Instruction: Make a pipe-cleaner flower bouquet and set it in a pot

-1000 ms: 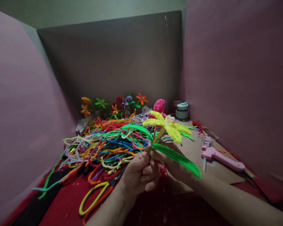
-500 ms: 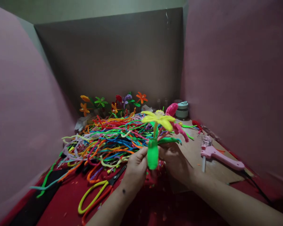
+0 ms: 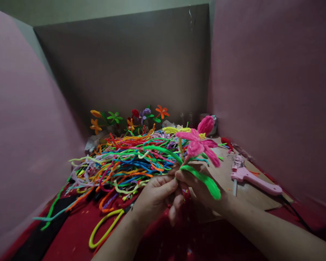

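Both my hands meet around the stems of fuzzy pipe-cleaner flowers in front of me. My left hand (image 3: 159, 192) pinches the stems with thumb and fingers. Touching it, my right hand (image 3: 197, 181) grips them from the other side. A pink flower (image 3: 195, 143) faces right and toward me, with a pink bud-like part at its top. Behind it a yellow flower (image 3: 170, 129) is partly covered. One green leaf (image 3: 203, 181) hangs over my right hand, and another green leaf (image 3: 163, 148) reaches left. The lower stem ends are hidden by my fingers.
A heap of coloured pipe cleaners (image 3: 125, 156) spreads to the left. Yellow-handled scissors (image 3: 103, 232) lie by my left forearm. A pink glue gun (image 3: 252, 177) rests on a board (image 3: 250, 199) at right. Finished flowers (image 3: 143, 114) and a lidded jar (image 3: 214, 125) stand at the back.
The flower bunch has turned in my hands: the pink flower now faces front and the yellow one is behind. The green leaf that hung downward in front now drapes right.
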`<state>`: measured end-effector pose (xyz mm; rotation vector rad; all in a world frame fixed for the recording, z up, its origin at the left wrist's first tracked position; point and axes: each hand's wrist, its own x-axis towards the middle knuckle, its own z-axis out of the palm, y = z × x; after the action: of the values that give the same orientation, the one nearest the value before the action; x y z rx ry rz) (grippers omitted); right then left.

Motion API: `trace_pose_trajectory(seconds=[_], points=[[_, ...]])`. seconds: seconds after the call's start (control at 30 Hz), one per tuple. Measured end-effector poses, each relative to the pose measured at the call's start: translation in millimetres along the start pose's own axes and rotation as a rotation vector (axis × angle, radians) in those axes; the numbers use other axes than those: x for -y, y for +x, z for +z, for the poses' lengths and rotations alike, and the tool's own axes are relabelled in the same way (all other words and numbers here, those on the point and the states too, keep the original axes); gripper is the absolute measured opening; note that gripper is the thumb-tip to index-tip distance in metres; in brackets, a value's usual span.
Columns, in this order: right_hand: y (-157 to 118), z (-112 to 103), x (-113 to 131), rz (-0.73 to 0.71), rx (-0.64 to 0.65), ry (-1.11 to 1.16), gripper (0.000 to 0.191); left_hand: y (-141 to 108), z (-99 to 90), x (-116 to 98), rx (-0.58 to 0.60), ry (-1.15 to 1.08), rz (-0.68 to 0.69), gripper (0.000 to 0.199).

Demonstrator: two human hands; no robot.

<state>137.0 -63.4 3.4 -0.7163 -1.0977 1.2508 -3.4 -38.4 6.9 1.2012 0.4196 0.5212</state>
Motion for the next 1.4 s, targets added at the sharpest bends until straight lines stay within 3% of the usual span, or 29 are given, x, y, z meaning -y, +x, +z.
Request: trace_pose_trajectory(seconds=[0.1, 0.17, 0.23, 0.43, 0.73, 0.83, 0.9, 1.0, 1.1, 1.17, 1.2, 1.33, 1.4], points=[[4, -2, 4, -0.003, -0.058, -0.069, 0.019, 4, 6.2, -1, -0.336, 0.486, 0.152, 0.015], [5, -2, 6, -0.005, -0.059, -0.100, 0.021, 6, 8.0, 0, -0.458, 0.663, 0.238, 0.019], [6, -3, 7, 0.022, -0.029, -0.110, 0.020, 7, 8.0, 2, -0.485, 0.714, 0.249, 0.027], [4, -9, 8, 0.077, 0.146, -0.081, 0.013, 5, 6.9, 2, -0.534, 0.657, 0.238, 0.023], [6, -13, -1, 0.099, 0.047, 0.038, 0.008, 4, 10.9, 8, -0.624, 0.520, 0.229, 0.027], [6, -17, -2, 0.139, 0.037, 0.054, 0.008, 6, 16.6, 7, -0.593, 0.303, 0.190, 0.027], [7, -18, -2, 0.150, 0.030, 0.040, 0.009, 8, 20.0, 5, -0.502, 0.058, 0.134, 0.027], [7, -16, -2, 0.090, 0.072, 0.078, 0.010, 9, 19.5, 3, -0.234, -0.277, 0.063, 0.021], [6, -12, -3, 0.088, 0.107, 0.195, 0.016, 8, 13.1, 3, -0.017, -0.399, 0.022, 0.017], [5, -9, -4, 0.109, 0.075, 0.228, 0.018, 7, 8.7, 2, -0.014, -0.284, -0.001, 0.023], [5, -8, -4, 0.112, 0.043, 0.218, 0.017, 7, 7.0, 2, -0.071, -0.146, 0.006, 0.026], [6, -8, -7, 0.090, -0.050, 0.142, 0.012, 5, 4.4, 4, -0.486, 0.607, 0.227, 0.022], [7, -9, -10, 0.085, -0.057, 0.126, 0.015, 5, 4.9, 7, -0.587, 0.816, 0.332, 0.019]])
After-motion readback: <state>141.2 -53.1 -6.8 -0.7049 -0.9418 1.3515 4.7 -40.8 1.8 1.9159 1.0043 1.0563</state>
